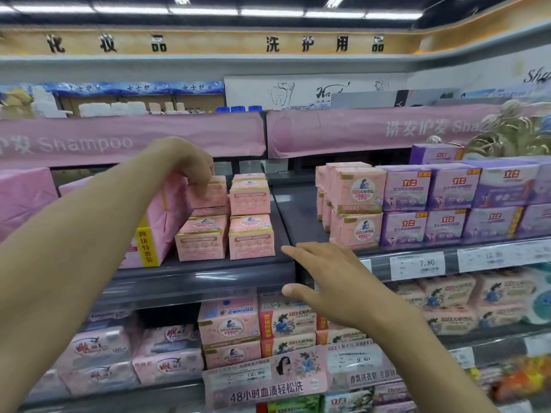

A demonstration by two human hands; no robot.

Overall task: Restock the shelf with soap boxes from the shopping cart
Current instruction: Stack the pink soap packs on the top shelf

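soap box (pixel 214 198) is sitting atop the stack (pixel 202 236) on the shelf (pixel 208 272), the left hand (pixel 193 165) gripping it from above with curled fingers; the right hand (pixel 325 281) is hovering flat and empty at the shelf's front edge.

One head-worn wide-angle view, close to the shelf (pixel 196 277), facing it head-on, about level with its grey middle board. Ceiling lights (pixel 271 11) sit above the shelf, lower tiers (pixel 492 333) below it.
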